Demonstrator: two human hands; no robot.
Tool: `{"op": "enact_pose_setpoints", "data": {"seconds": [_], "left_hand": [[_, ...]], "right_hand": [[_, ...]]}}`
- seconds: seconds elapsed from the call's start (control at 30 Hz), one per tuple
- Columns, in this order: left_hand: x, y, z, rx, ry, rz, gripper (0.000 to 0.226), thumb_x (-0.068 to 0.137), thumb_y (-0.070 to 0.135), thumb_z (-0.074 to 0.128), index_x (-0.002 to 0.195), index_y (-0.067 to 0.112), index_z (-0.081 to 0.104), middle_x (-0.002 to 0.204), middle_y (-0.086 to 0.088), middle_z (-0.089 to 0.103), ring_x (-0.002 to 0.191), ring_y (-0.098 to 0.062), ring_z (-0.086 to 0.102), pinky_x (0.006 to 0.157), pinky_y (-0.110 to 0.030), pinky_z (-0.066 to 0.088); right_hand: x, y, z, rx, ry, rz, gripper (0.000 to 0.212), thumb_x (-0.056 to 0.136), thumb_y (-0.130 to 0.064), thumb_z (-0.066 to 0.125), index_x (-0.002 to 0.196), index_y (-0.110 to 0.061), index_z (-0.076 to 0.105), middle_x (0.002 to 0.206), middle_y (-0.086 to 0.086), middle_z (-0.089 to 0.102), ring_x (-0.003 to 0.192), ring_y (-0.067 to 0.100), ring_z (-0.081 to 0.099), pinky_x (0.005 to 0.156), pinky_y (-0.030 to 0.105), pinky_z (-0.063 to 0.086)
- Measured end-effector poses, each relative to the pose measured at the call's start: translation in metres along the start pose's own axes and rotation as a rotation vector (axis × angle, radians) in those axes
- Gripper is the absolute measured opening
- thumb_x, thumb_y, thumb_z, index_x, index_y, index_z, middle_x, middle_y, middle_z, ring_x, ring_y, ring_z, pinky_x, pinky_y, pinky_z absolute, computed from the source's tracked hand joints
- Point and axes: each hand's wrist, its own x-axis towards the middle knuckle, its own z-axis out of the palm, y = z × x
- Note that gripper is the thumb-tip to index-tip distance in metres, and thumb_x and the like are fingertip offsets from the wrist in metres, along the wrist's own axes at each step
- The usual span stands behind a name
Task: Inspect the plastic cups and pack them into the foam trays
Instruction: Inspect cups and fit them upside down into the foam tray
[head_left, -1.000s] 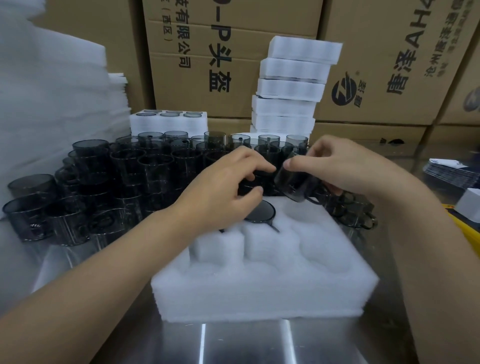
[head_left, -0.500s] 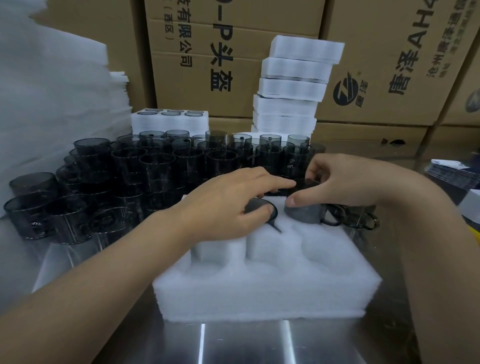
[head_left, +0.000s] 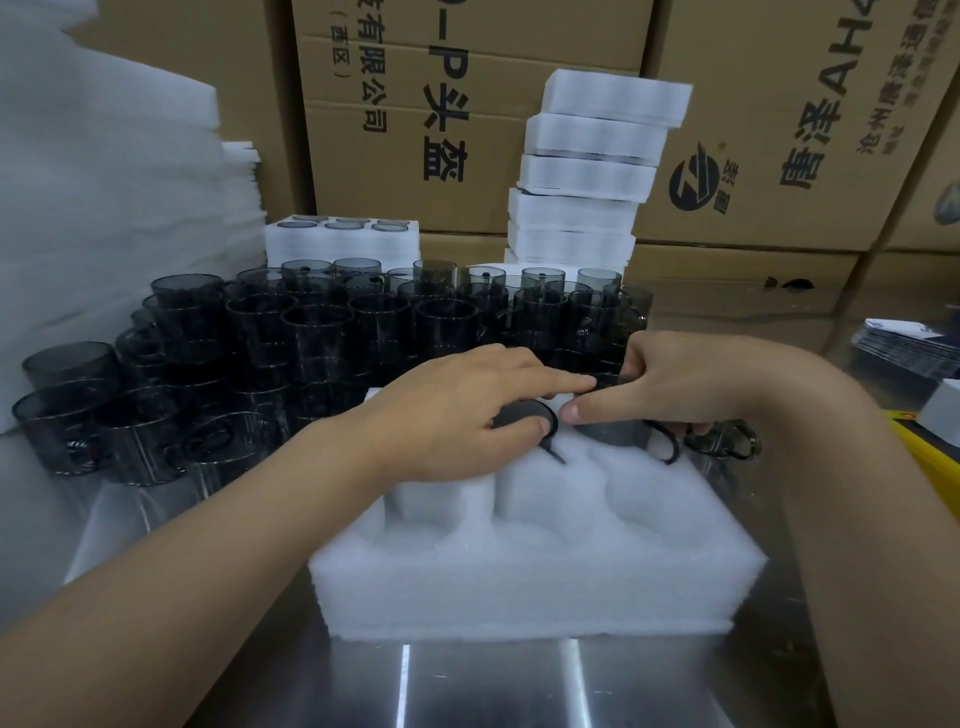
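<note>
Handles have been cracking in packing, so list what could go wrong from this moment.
1. The right hand presses the cup into the foam tray; its handle may catch on the foam and get strained.
2. The left hand leans on the seated cup, which could tilt in its pocket.
3. Loose cups beside the tray lie close under the right wrist and could be knocked over.
</note>
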Motion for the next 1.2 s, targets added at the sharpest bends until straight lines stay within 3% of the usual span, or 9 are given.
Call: {"op": "enact_pose_setpoints", "data": {"seconds": [0.17,0.37,0.53,0.63,0.7,0.83,0.93,1.03,1.2], "left_hand": [[0.001,-0.002,0.000,0.006,-0.005,0.014,0.045,0.094,0.031,0.045,0.136,0.044,0.044,0.121,0.018,0.051,0.110,-0.001,0.040,0.095,-0.033,0.039],[0.001,-0.003,0.001,0.007,-0.009,0.003,0.045,0.096,0.030,0.047,0.137,0.047,0.041,0.123,0.018,0.049,0.112,-0.001,0.039,0.095,-0.030,0.037],[0.002,-0.003,0.001,0.011,-0.019,-0.001,0.043,0.096,0.030,0.046,0.137,0.045,0.043,0.125,0.018,0.049,0.114,-0.001,0.041,0.096,-0.029,0.038],[0.001,-0.002,0.000,0.008,-0.028,0.000,0.042,0.096,0.030,0.046,0.136,0.045,0.045,0.125,0.017,0.050,0.113,-0.002,0.043,0.095,-0.032,0.040],[0.001,-0.002,0.000,0.001,-0.025,0.007,0.041,0.096,0.030,0.045,0.135,0.044,0.046,0.123,0.017,0.051,0.111,-0.002,0.045,0.094,-0.033,0.042],[0.001,-0.002,-0.001,0.003,-0.037,-0.005,0.041,0.096,0.030,0.045,0.133,0.046,0.047,0.121,0.019,0.051,0.109,-0.001,0.045,0.091,-0.029,0.041],[0.001,-0.003,0.000,-0.013,-0.044,-0.013,0.041,0.096,0.030,0.046,0.133,0.047,0.046,0.122,0.019,0.050,0.108,0.001,0.044,0.090,-0.026,0.040],[0.001,-0.003,0.000,-0.020,-0.039,-0.017,0.041,0.096,0.029,0.046,0.133,0.048,0.047,0.121,0.020,0.051,0.106,0.003,0.044,0.087,-0.023,0.040],[0.002,-0.002,0.000,-0.039,-0.021,-0.006,0.040,0.096,0.029,0.047,0.130,0.048,0.050,0.115,0.024,0.050,0.087,0.016,0.044,0.067,-0.011,0.034]], "right_hand": [[0.001,-0.002,0.003,-0.042,0.016,0.000,0.080,0.044,-0.080,0.063,0.085,-0.011,0.057,0.067,0.002,0.060,0.054,0.011,0.051,0.047,0.021,0.037],[-0.001,-0.003,0.003,-0.094,-0.008,0.012,0.079,0.041,-0.083,0.060,0.084,-0.018,0.049,0.069,-0.002,0.061,0.058,0.011,0.053,0.047,0.024,0.037],[-0.003,-0.005,0.003,-0.123,-0.052,0.006,0.090,0.020,-0.091,0.046,0.080,-0.025,0.040,0.083,-0.006,0.055,0.072,0.012,0.053,0.055,0.028,0.038],[-0.002,-0.004,0.003,-0.108,-0.065,0.007,0.097,0.020,-0.092,0.045,0.085,-0.020,0.047,0.079,-0.005,0.059,0.068,0.011,0.056,0.053,0.025,0.039],[-0.001,-0.001,0.001,-0.084,-0.069,-0.005,0.100,0.025,-0.092,0.046,0.087,-0.014,0.056,0.066,-0.004,0.062,0.056,0.007,0.056,0.047,0.019,0.041],[0.002,0.015,-0.005,0.165,-0.049,-0.017,0.072,0.056,-0.080,0.054,0.084,-0.013,0.062,0.054,-0.004,0.064,0.049,0.007,0.061,0.048,0.019,0.049],[0.002,0.026,-0.009,0.351,-0.036,-0.004,0.032,0.091,-0.042,0.057,0.086,-0.010,0.060,0.059,0.001,0.068,0.051,0.013,0.064,0.051,0.024,0.054],[0.002,0.029,-0.010,0.377,-0.044,0.007,0.012,0.095,-0.016,0.055,0.087,-0.010,0.061,0.061,0.002,0.069,0.052,0.013,0.065,0.050,0.021,0.054],[0.004,0.032,-0.011,0.380,-0.020,0.013,0.012,0.092,-0.012,0.060,0.082,-0.011,0.065,0.059,-0.001,0.068,0.048,0.008,0.062,0.047,0.019,0.051]]}}
